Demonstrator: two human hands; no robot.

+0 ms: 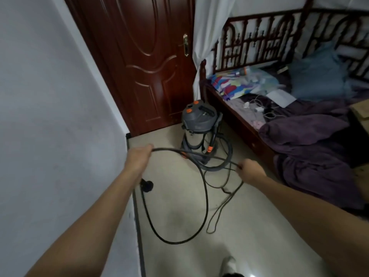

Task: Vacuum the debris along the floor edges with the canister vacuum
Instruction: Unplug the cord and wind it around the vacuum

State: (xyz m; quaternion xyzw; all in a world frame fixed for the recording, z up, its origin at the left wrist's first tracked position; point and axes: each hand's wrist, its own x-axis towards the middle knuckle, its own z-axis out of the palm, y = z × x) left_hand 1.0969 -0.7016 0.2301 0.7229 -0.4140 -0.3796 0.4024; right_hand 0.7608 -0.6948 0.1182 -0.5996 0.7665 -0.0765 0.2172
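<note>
The step in hand looks like setup: the cord (206,196) is being paid out, and no vacuuming has begun. The left hand (139,158) has its fingers curled round the cord up near the wall (60,116). The right hand (249,170) grips it further along, fingers closed on it. Between and below the hands the cord hangs in wide loops that reach the floor (249,226). The plug (147,185) dangles just under the left forearm.

The vacuum (198,124) stands upright in the far corner, between the door (143,66) and the bed (299,124), well apart from the hands. Its grey hose (229,154) lies coiled round its base.

Next, I judge, the plug must go to a socket, and none shows here. The loops need to be kept free of tangles and clear of the feet, then the hose has to be taken up and run along the dark skirting (137,216). No debris can be made out.

The only container is the vacuum's steel drum, with the lid on and its contents hidden.
</note>
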